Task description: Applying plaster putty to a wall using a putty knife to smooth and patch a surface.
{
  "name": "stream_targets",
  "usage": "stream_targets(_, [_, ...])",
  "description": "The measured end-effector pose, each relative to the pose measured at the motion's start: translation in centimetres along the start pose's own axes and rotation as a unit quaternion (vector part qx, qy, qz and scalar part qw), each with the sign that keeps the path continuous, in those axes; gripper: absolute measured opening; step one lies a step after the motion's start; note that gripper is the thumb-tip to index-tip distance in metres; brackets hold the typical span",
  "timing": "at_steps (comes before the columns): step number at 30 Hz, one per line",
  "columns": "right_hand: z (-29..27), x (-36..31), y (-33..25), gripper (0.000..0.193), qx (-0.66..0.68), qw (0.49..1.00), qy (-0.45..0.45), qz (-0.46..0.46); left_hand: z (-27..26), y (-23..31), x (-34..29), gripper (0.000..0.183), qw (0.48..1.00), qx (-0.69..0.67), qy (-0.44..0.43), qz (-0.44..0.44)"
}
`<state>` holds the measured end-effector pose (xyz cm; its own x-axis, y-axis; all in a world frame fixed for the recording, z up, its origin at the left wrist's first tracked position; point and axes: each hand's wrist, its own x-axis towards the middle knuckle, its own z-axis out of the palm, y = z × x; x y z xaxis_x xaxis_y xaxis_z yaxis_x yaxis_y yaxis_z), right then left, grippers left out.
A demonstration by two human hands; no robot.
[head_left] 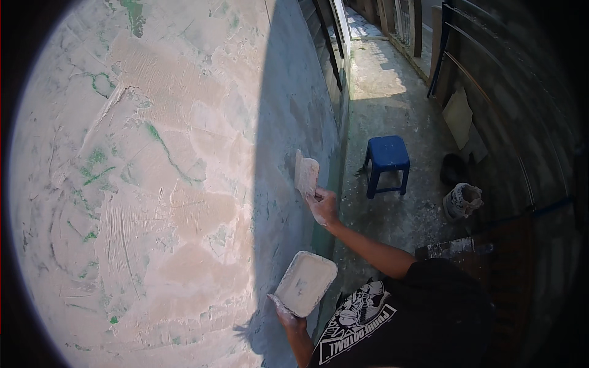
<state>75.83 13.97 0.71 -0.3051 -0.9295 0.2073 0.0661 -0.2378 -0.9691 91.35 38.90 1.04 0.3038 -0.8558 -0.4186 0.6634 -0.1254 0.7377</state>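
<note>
My right hand grips a putty knife coated with pale filler. Its blade lies at the shaded part of the wall; whether it presses on the surface I cannot tell. Lower down, my left hand holds a shallow rectangular tray by its near end. White filler smears the tray's rim and inside. Much of the wall carries patchy cream and white filler, with green paint showing through in places. Fingers of both hands are dusted white.
Beyond my right arm a blue plastic stool stands on the spotted concrete floor. A whitish bucket sits farther right, with a dark round object behind it. A dark slatted window is set in the wall ahead.
</note>
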Motion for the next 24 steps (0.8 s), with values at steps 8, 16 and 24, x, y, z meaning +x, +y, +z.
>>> stream_targets(8, [1.3,3.9,3.9,0.020,-0.144,0.989,-0.014,0.011,0.3,-0.5,-0.1,0.065,1.000,0.022,0.008,0.013])
stream_targets(16, [1.0,4.9,-5.8,0.021,0.032,0.994,-0.099,0.032,0.3,-1.0,0.4,0.064,1.000,0.015,0.018,0.005])
stream_targets(24, [-3.1,7.0,-1.4,0.023,-0.049,0.999,-0.016,-0.004,1.9,-1.4,1.0,0.063,0.999,0.033,0.017,0.005])
